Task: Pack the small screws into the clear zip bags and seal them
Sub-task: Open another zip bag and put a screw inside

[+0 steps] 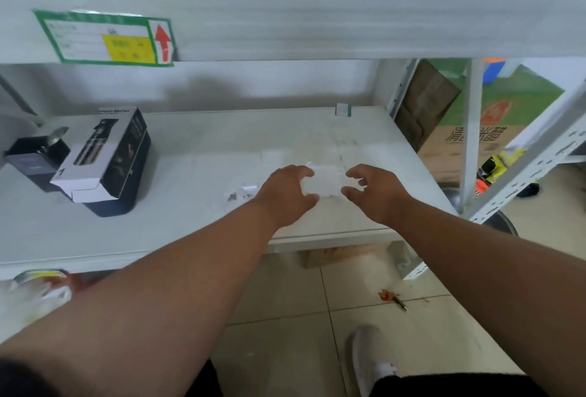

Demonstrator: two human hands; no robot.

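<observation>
Both bare hands reach out over the smooth white shelf board of a pale metal rack. Between them sits a small clear plastic zip bag, glossy and blurred, roughly rectangular, held just above the board near its right front part. The left hand has its fingers and thumb curled round the bag's left edge, so that grip pinches the bag. The right hand has curled fingers at the bag's right edge; whether its grip actually touches the plastic or sits just beside it cannot be told through the blur.

Just left of the left hand, a few more small clear bags and tiny dark bits lie flat on the board; whether those bits are screws is too small to tell.

Farther left stands a black-and-white cardboard product box, tilted, with an open flap, resting on a dark flat box; a small dark case sits beside it. A green-bordered paper label with a red arrow is stuck on the upper shelf's front edge. Below, glossy beige floor tiles and a white shoe show.
</observation>
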